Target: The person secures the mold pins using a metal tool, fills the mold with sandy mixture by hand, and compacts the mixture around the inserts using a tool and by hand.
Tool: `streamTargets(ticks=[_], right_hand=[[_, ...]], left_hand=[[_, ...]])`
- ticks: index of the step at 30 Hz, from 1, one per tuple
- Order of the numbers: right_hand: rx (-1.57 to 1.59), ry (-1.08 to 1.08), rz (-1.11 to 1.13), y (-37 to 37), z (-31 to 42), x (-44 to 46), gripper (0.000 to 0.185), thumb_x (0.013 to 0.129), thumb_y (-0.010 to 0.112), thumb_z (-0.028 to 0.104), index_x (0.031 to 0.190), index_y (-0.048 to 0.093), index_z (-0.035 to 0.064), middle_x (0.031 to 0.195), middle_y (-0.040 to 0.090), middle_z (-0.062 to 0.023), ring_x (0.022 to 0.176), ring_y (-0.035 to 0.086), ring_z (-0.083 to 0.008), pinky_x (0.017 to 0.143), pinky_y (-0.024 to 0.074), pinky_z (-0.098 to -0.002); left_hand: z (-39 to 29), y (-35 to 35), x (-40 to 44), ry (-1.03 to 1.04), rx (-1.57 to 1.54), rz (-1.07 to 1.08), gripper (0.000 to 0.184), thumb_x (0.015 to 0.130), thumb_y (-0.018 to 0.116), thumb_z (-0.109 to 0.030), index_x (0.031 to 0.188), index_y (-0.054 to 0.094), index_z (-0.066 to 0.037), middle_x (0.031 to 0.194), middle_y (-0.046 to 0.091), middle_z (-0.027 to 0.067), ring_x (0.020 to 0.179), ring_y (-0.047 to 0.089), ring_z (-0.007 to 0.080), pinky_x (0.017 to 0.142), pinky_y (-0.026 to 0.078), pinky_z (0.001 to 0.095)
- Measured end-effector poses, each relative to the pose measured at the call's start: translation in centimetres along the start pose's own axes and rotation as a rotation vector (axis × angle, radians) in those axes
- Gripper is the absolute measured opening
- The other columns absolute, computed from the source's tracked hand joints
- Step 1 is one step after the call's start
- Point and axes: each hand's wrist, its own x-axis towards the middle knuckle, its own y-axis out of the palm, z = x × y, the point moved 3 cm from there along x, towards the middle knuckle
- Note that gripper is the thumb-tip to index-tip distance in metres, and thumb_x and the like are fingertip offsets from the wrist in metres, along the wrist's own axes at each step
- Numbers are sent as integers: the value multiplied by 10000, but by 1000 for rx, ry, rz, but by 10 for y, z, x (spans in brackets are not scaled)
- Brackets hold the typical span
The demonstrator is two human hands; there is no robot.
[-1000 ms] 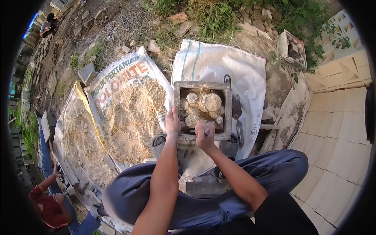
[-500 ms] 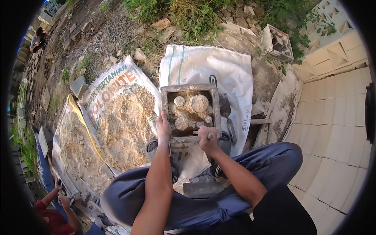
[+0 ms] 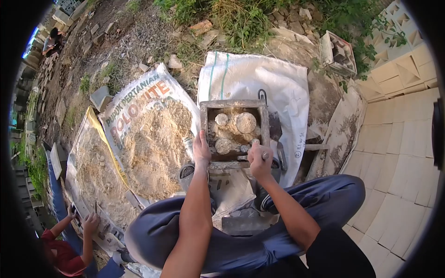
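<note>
A square, dusty frame mould [image 3: 203, 125] rests on a white sack, with round raised shapes [image 3: 245, 123] inside, coated in pale powder. My left hand [image 3: 202, 147] lies against the mould's left side near its lower corner, fingers stretched upward along the frame. My right hand [image 3: 260, 158] is closed around the handle of a small tool, whose end [image 3: 266, 155] sticks out of the fist. The tool's metal part points left inside the mould's lower right corner. Past the frame's right side lie a dark trowel [image 3: 275, 126] and another flat tool [image 3: 282, 156].
A printed sack [image 3: 134, 95] at left bears sandy powder [image 3: 155, 148]. Pale blocks [image 3: 394, 153] stack up at right. A block-filled mould [image 3: 338, 53] lies at upper right. A person in red [image 3: 62, 252] works at lower left; another person [image 3: 53, 42] is farther off.
My right hand with its tool has moved right along the mould's lower edge, from near its middle to the lower right corner. My left hand stays at the left side.
</note>
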Motion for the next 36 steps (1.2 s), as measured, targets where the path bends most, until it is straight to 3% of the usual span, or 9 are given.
streamTargets(ticks=[2,5,8,14,18,20,25,30,36], right_hand=[[-71,-144,55,5,-16,0,390,908,431,128,542,377,5,464,374,-45,418,349,-115,437,267,-320],[-45,-6,12,19,-6,4,372,906,431,129,562,376,-1,469,381,-43,419,339,-114,435,264,-316],[55,-46,87,35,-14,-19,377,905,441,133,556,380,3,469,388,-64,414,345,-138,438,273,-324],[-183,-95,59,81,7,-4,394,925,410,157,555,415,21,467,408,-101,404,391,-193,450,310,-354],[-4,-277,59,84,-11,-2,439,952,398,174,538,346,39,470,374,-18,415,343,-102,413,267,-306],[37,27,-39,88,-8,-1,434,955,393,162,537,338,59,479,379,7,407,325,-91,406,246,-291],[-7,-322,26,88,-19,0,462,965,431,174,528,315,79,489,332,29,419,273,-57,400,220,-270],[198,59,75,67,28,11,465,965,436,188,530,301,90,487,329,28,409,261,-81,408,232,-270],[256,160,399,19,123,45,458,974,458,222,557,307,105,494,302,43,423,271,-75,415,236,-272]], left_hand=[[-6,1,1,11,-9,-6,601,1002,276,-468,1076,580,46,942,600,297,926,533,481,824,404,494],[-7,3,0,60,-40,-86,576,1011,264,-430,940,556,61,833,564,295,820,507,467,753,372,505],[-3,-1,-1,-53,-26,22,600,999,288,-475,1099,585,37,1053,600,296,1024,537,462,867,407,472],[-4,-3,7,-117,-54,23,583,1002,292,-462,1107,580,33,1024,602,295,995,533,473,857,412,471],[-11,0,5,69,-107,-85,557,1012,271,-438,1051,570,30,1016,586,298,993,525,469,854,411,471],[-12,-2,-5,-5,-125,-18,551,1013,269,-432,1025,563,34,1019,574,303,1002,516,470,863,409,468],[-2,4,7,33,-170,54,572,1012,258,-444,1127,538,41,1114,551,318,1081,490,475,916,390,464],[6,3,-2,-13,-54,-21,607,1009,268,-456,1236,521,47,1219,545,295,1173,481,441,976,384,439],[-2,-2,-3,-15,-111,8,641,994,275,-505,1207,543,37,1145,579,297,1108,519,448,932,402,451]])
